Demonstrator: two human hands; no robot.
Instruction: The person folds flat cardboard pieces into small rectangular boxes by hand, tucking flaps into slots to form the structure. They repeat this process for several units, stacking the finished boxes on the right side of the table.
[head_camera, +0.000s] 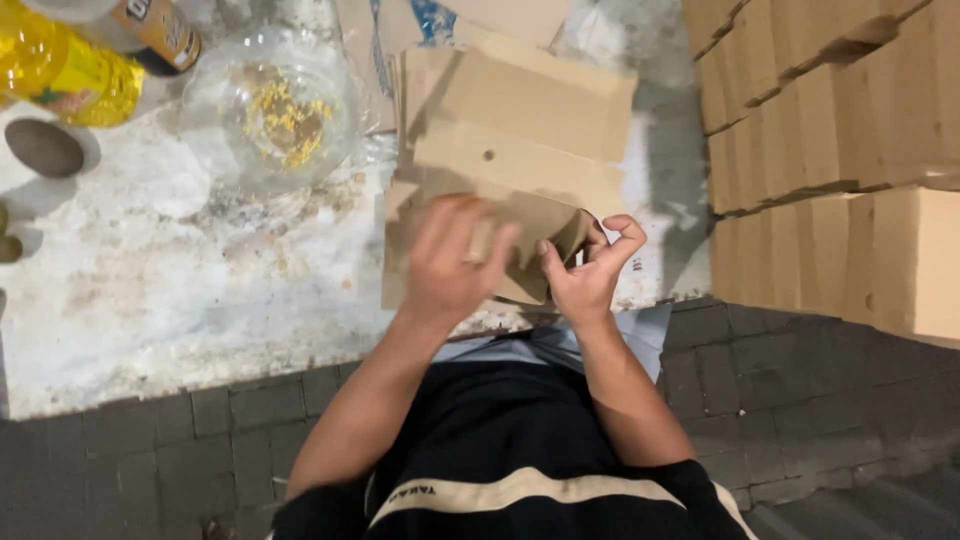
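Far left on the stained slab: yellow oil bottle (60, 70) and glass bowl (275, 105) | centre: your left hand (450, 260) spread over the cardboard flap (530, 225), right hand (590, 270) pinching its edge | risk: blanks underneath (520, 120) could slide, skewing the fold | right: stacked cartons (830, 150).

Your forearms are bare from elbow to wrist; no gloves, rings or watch show on your left hand (448, 262) or right hand (588, 280). You wear a black top with a cream band bearing small dark lettering, over a light blue-grey garment at the waist.
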